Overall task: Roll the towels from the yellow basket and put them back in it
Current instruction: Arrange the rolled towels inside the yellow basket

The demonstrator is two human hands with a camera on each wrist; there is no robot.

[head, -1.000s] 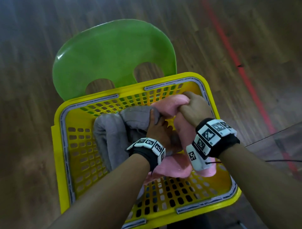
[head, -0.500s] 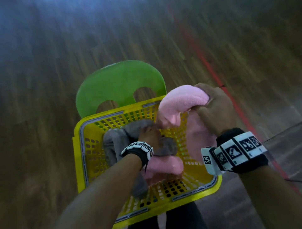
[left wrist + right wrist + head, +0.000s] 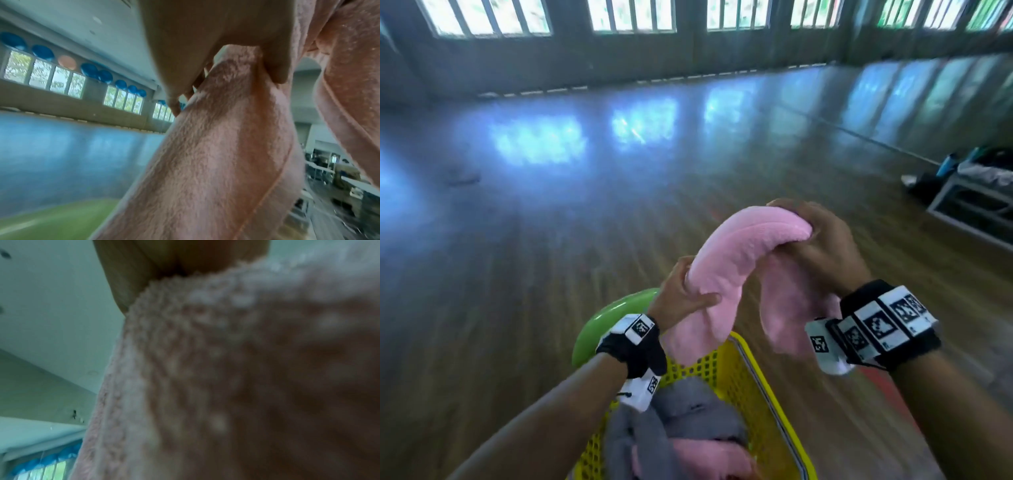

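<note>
A person lifts a pink towel [image 3: 739,253] above a yellow basket [image 3: 763,387] in a large hall with a glossy wooden floor [image 3: 551,240]. The fluffy towel arches between the two hands, thick and bunched along the top, its loose ends hanging down toward the basket. The right hand [image 3: 822,250] clenches one end at the higher side, fingers curled round the cloth; the left hand [image 3: 681,298] grasps the lower part, thumb pressed across the front. Seen close from the left wrist, the towel [image 3: 216,154] shows a soft nap and a stitched hem. Inside the basket lie a grey towel [image 3: 688,421] and another pink towel [image 3: 709,455]. A green chair [image 3: 613,318] stands behind the basket.
</note>
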